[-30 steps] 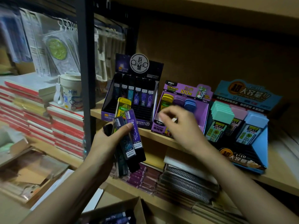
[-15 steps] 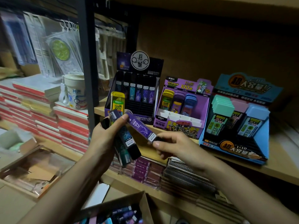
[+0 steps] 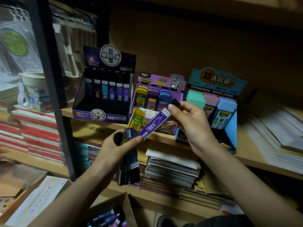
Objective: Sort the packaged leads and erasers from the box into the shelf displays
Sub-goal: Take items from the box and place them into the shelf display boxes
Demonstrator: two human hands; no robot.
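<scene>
**A:** What could go wrong?

**B:** The left grip is curled round a loose bundle of lead packs. Tugging one free could spill the others towards the box.

**A:** And the right grip?

**B:** It's raised before the shelf and pinches the purple lead pack by its dark top end. The lower end sits at the left thumb.

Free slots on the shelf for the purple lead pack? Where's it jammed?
Free: front slots of the black display, between its back row of lead packs and its purple lip. Crowded: that back row, and the purple display beside it, three columns full.
</scene>
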